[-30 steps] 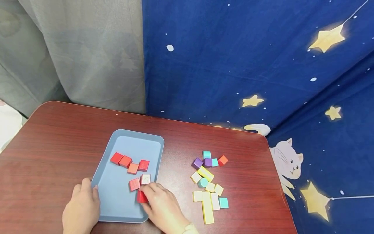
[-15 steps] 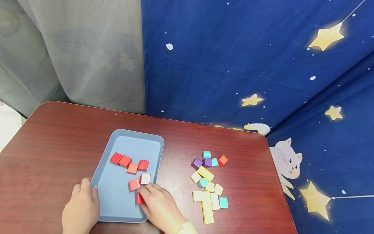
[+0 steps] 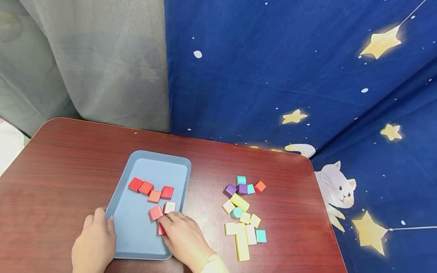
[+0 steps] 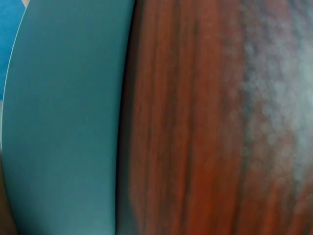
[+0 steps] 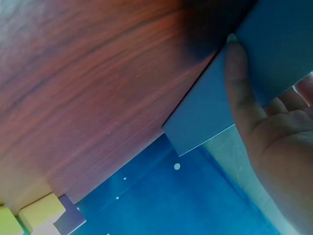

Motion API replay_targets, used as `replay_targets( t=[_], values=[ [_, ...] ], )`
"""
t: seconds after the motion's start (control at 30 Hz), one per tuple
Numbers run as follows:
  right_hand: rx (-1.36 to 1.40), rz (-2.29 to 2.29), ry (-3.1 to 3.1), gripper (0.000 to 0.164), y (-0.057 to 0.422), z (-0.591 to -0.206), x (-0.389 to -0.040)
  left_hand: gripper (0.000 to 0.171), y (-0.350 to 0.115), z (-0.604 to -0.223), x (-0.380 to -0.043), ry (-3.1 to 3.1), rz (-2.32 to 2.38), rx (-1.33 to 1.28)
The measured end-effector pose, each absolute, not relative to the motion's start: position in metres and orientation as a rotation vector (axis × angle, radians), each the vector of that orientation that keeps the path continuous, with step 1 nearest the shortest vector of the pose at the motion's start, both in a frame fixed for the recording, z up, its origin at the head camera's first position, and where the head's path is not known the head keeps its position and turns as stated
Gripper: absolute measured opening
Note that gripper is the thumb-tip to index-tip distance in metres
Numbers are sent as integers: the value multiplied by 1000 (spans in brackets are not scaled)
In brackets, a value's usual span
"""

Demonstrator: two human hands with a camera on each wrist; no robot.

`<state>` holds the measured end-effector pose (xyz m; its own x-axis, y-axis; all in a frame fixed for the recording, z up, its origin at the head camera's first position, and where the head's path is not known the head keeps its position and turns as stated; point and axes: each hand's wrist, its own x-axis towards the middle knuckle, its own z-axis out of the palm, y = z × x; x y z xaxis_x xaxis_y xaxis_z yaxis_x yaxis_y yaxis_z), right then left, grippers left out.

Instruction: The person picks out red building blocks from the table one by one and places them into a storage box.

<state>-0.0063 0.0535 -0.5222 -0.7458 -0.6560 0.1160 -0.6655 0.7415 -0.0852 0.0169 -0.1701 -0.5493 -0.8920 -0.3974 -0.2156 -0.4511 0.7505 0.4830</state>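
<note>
A blue-grey tray point(image 3: 133, 239) lies on the table; its outer wall point(image 4: 63, 122) fills the left part of the left wrist view. My left hand point(image 3: 93, 240) grips the tray's left rim near the front. Over the right side of the tray, my right hand point(image 3: 186, 237) pinches a red block point(image 3: 161, 229), partly hidden by the fingers. In the right wrist view one finger point(image 5: 238, 78) lies along the tray's outer wall. Just beyond the pinched block are a lighter red block point(image 3: 155, 213) and a white-topped block point(image 3: 169, 207). Several red blocks point(image 3: 146, 188) lie farther back in the tray.
Right of the tray, loose blocks lie on the brown table point(image 3: 205, 170): purple blocks point(image 3: 230, 190), a long yellow block point(image 3: 242, 242), a teal cylinder point(image 3: 237, 212), a red block point(image 3: 260, 186) and several others. A blue star-patterned curtain point(image 3: 239, 76) hangs behind the table.
My right hand has shifted a little to the left and away from me with the red block. The lighter red block beside it has moved slightly left. My left hand stays put.
</note>
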Motion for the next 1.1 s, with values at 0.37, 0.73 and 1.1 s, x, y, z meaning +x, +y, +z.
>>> replay_targets(
  t=[0.37,0.73,1.1],
  values=[
    [1062,205,-2897,34,58,-513,-5,34,-171,-552,18,2843,819,-697],
    [925,594,-2791,29,87,-500,-12,33,-169,-551,19,2872,843,-699],
    [709,676,-2705,25,144,-490,-29,31,-169,-551,21,2918,871,-682]
  ],
)
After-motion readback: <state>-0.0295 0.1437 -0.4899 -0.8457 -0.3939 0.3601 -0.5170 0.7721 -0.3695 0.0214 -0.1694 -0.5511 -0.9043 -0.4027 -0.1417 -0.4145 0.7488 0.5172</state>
